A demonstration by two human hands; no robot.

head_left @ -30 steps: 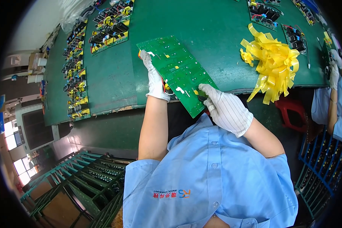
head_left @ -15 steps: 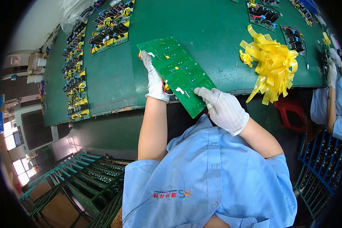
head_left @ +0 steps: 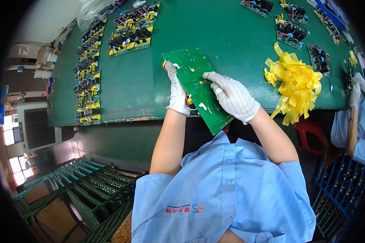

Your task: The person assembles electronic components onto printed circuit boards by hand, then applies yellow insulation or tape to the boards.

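Note:
A green circuit board (head_left: 190, 60) is tilted up in front of me above the table's near edge, solder side toward me. My left hand (head_left: 177, 87), in a white glove, grips its left edge with the thumb on the face; the other fingers are hidden behind it. Small yellow and red parts peek out past that edge. My gloved right hand (head_left: 231, 92) lies over the board's right side, fingers stretched out together, fingertips at a small yellow patch (head_left: 201, 82) on the face. Nothing shows within this hand.
A heap of yellow tape strips (head_left: 298, 85) lies right on the green table (head_left: 215, 32). Populated boards (head_left: 88, 77) line the left; more boards (head_left: 288, 31) lie far right. A red stool (head_left: 310, 135) stands below. At the right edge, a co-worker's gloved hand (head_left: 357, 83) shows.
My right hand has slid up the board from its lower part to the middle. The view has shifted slightly, and my left hand keeps its grip.

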